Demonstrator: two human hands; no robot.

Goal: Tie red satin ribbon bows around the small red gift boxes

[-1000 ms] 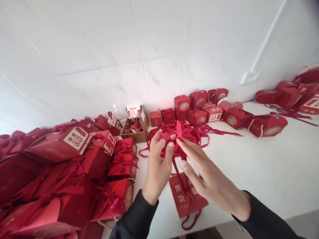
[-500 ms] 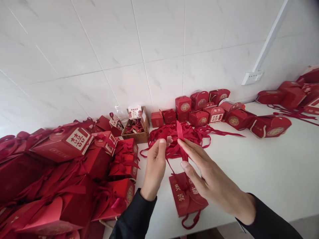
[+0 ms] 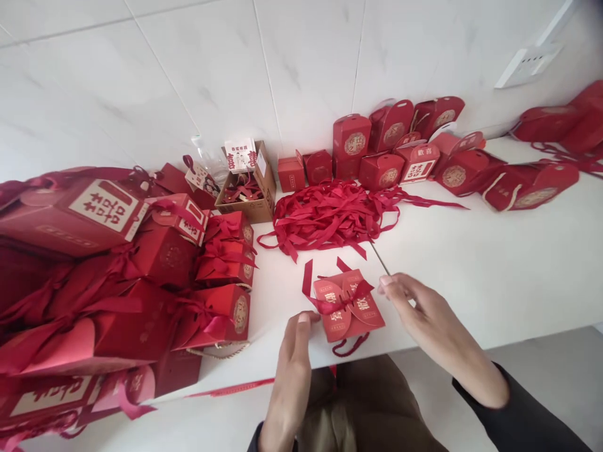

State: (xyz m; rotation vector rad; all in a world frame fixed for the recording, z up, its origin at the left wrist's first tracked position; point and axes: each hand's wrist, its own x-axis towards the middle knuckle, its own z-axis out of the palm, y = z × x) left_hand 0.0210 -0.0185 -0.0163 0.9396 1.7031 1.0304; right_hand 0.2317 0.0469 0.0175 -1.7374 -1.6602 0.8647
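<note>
A small red gift box (image 3: 348, 317) with gold characters lies on the white table in front of me, its curved flaps meeting on top. Dark red ribbon (image 3: 330, 306) crosses those flaps, and its loose ends stick up at the back left. My left hand (image 3: 294, 351) is at the box's left side, fingertips against its edge, fingers loosely bent and not wrapped round it. Beyond the box's right side, my right hand (image 3: 419, 314) pinches what looks like a ribbon (image 3: 379, 258) seen edge-on, a thin dark line running up toward the ribbon pile.
A heap of loose red ribbons (image 3: 330, 216) lies behind the box. Tied red boxes (image 3: 155, 257) are stacked at left. A small cardboard box (image 3: 254, 210) and more red boxes (image 3: 386, 172) stand along the tiled wall. The table's front edge (image 3: 400, 349) runs close by.
My hands were raised together over the box, the right holding up a ribbon. Now they are lower and farther apart, one on each side of the box. The view has tilted down.
</note>
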